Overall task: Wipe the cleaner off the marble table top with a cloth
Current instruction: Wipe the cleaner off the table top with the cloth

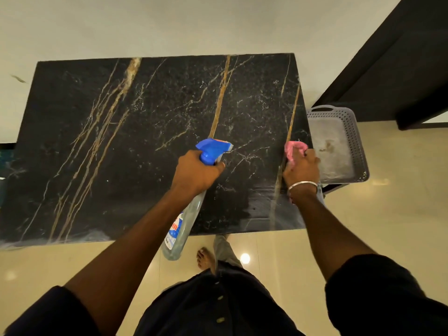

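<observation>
Left hand (pixel 196 173) grips spray bottle (pixel 184 226); right hand (pixel 301 172) grips cloth (pixel 294 149).

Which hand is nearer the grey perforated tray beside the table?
Right. The right hand, gripping the pink cloth, is at the table edge just beside the grey tray. The left hand, holding the spray bottle, is farther off, toward the table's middle.

Wet smears (pixel 259 209) streak the (gold-veined) marble table top (pixel 135 146).

Black marble table top (pixel 150 141) veined gold and white, pink cloth (pixel 294 150), blue-headed spray bottle (pixel 194 197), grey perforated tray (pixel 339 146)
</observation>
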`<state>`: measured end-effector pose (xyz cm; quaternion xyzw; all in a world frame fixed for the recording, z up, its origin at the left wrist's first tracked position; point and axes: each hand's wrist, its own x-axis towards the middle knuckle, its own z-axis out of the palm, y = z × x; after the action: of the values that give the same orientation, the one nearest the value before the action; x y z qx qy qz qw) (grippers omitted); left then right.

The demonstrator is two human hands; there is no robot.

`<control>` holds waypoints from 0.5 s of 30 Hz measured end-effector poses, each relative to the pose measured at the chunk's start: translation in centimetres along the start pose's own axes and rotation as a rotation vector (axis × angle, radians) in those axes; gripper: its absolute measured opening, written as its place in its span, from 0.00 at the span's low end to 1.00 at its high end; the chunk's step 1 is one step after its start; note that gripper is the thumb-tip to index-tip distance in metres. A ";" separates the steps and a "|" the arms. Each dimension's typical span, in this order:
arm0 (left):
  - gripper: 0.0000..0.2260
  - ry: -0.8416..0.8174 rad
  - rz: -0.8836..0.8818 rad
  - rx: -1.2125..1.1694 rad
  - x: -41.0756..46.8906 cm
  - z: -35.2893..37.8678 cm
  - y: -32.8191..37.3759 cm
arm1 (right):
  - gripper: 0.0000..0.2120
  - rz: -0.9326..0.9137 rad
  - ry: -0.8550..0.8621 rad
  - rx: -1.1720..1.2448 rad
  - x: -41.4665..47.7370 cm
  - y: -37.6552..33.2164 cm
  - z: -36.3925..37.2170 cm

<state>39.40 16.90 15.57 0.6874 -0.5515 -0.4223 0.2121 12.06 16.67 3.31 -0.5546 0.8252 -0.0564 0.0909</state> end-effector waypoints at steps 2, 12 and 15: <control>0.08 0.000 0.006 0.002 -0.2 0.2 0.1 | 0.22 0.076 0.023 0.013 0.4 2.5 -0.7; 0.06 -0.018 0.042 -0.016 -1.3 0.2 -0.2 | 0.23 0.099 -0.017 0.013 -2.8 -3.7 0.1; 0.07 0.001 0.029 -0.001 -1.6 0.4 -0.5 | 0.24 -0.060 -0.079 0.013 -5.2 -7.9 1.0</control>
<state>39.30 18.66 15.53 0.6794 -0.5610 -0.4192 0.2188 21.35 18.49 4.28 -0.5803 0.8036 -0.0426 0.1253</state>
